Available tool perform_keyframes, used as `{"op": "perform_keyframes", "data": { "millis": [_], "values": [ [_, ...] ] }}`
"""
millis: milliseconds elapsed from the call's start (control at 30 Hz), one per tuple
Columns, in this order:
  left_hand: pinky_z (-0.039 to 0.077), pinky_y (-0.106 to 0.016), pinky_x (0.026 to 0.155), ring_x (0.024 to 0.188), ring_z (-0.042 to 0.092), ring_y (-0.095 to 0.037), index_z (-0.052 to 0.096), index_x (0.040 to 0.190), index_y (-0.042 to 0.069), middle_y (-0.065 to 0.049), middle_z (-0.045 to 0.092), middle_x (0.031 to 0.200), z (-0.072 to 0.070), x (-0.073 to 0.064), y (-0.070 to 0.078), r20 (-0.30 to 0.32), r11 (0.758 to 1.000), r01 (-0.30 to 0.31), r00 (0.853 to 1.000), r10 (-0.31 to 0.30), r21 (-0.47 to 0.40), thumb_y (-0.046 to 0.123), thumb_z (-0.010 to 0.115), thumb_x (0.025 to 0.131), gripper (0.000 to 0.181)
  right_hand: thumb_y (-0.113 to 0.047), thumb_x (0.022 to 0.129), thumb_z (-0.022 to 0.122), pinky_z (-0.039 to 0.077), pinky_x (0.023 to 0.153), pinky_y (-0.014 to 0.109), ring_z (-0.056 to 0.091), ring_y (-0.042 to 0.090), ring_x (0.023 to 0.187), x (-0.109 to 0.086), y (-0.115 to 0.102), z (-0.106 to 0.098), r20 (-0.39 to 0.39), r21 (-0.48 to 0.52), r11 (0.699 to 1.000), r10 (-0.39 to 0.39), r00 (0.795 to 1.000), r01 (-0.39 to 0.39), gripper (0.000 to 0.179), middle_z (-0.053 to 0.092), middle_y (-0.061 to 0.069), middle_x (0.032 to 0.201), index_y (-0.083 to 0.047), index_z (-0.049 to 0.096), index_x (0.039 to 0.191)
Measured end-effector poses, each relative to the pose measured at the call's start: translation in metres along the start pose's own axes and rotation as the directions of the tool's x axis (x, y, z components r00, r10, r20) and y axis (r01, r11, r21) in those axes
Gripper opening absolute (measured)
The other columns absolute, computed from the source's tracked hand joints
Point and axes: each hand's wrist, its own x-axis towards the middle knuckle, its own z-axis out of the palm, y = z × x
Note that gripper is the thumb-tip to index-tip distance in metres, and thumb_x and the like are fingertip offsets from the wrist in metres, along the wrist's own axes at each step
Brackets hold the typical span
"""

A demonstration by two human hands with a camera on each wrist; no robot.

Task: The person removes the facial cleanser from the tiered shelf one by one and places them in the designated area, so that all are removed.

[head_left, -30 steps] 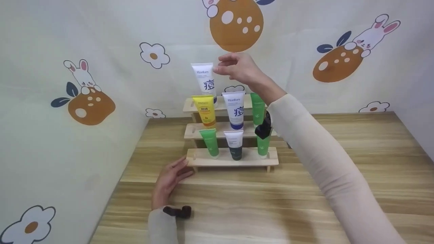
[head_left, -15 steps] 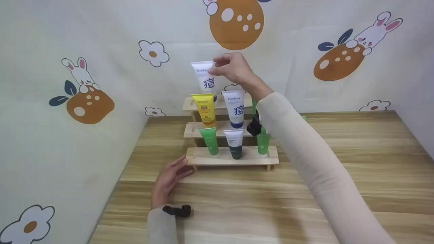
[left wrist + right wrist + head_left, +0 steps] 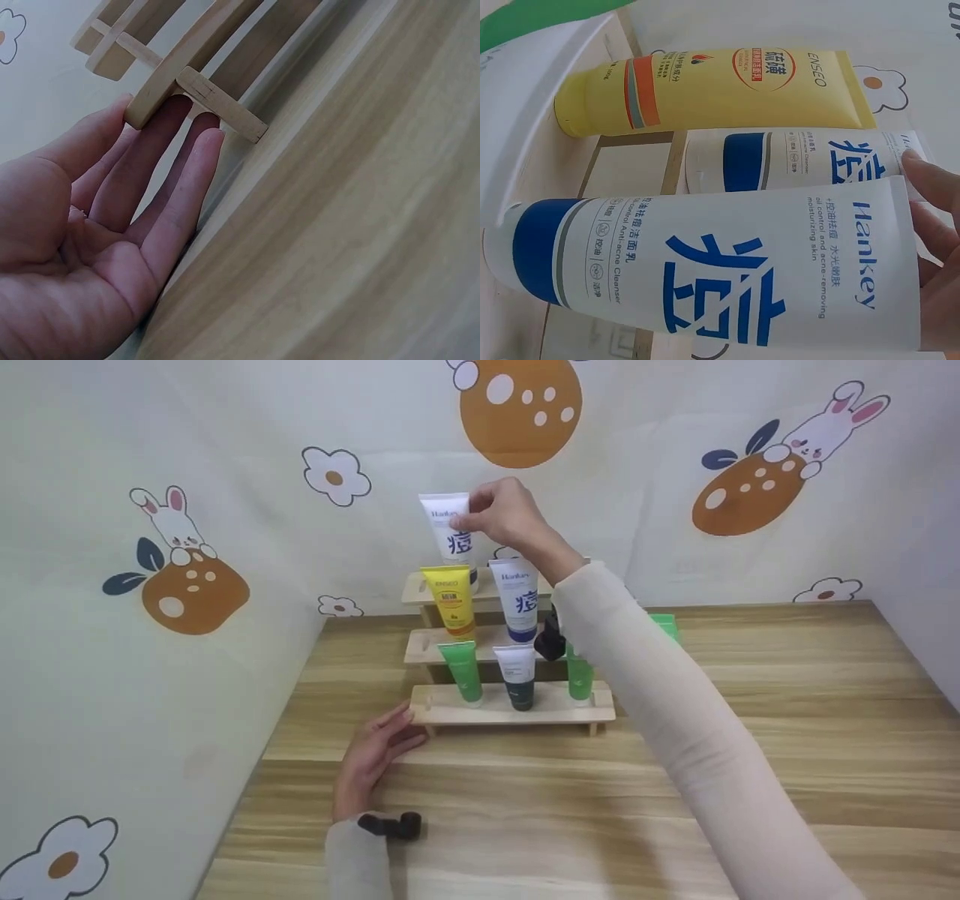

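Observation:
My right hand (image 3: 506, 514) pinches the upper right edge of a white Hankey cleanser tube (image 3: 442, 529), which stands cap down on the top tier of a wooden stepped stand (image 3: 551, 712). In the right wrist view, the thumb lies on that tube (image 3: 742, 163), behind a nearer Hankey tube (image 3: 705, 262). At the bottom tier's left end, my left hand (image 3: 375, 754) grips the stand. In the left wrist view, its thumb (image 3: 105, 135) is at the plank's corner and its fingers reach underneath. A yellow tube (image 3: 451, 604) and another Hankey tube (image 3: 517, 600) stand on the middle tier.
On the bottom tier are a left green tube (image 3: 463, 675), a white-and-dark tube (image 3: 517, 679) and a right green tube (image 3: 580, 679). The right sleeve (image 3: 675, 705) covers the stand's right side. Behind it, a green object (image 3: 666, 625) lies on the wooden table (image 3: 525, 817).
My right hand has moved left onto the top-tier Hankey tube and taken hold of its edge; its fingers were beside it before. The left hand has stayed at the stand.

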Motion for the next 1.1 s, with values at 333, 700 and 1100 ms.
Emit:
{"op": "perform_keyframes", "data": {
  "millis": [333,700,1100],
  "values": [
    [0.060,-0.040,0.100,0.108,0.068,-0.021,0.050,0.143,-0.004,-0.021,0.044,0.154,0.002,0.000,-0.001,0.003,1.000,0.004,1.000,-0.004,0.010,0.013,0.065,0.098,0.051,-0.027,0.094,0.071,0.055,0.099,0.029,0.059,0.015,0.108,-0.004,0.006,0.001,-0.025,-0.059,0.998,-0.019,1.000,0.017,0.032,0.067,-0.001,0.123,-0.016,0.067,0.123],
    [0.062,-0.041,0.097,0.103,0.071,-0.020,0.050,0.142,-0.004,-0.023,0.049,0.149,0.000,0.001,-0.002,-0.019,1.000,-0.010,1.000,0.010,-0.004,0.008,0.062,0.099,0.047,-0.024,0.097,0.067,0.054,0.105,0.025,0.059,0.013,0.110,-0.006,0.023,-0.033,-0.119,-0.044,0.999,-0.001,0.993,-0.004,0.037,0.063,0.002,0.129,-0.014,0.060,0.132],
    [0.061,-0.042,0.098,0.101,0.071,-0.021,0.049,0.143,-0.005,-0.023,0.054,0.143,0.001,0.000,-0.002,-0.023,1.000,-0.009,1.000,0.009,-0.004,0.010,0.063,0.098,0.049,-0.025,0.101,0.059,0.049,0.113,0.030,0.051,0.016,0.123,-0.012,0.060,-0.085,-0.246,0.118,0.990,0.104,0.964,-0.077,0.042,0.054,0.005,0.139,-0.015,0.050,0.141]
  ]
}}
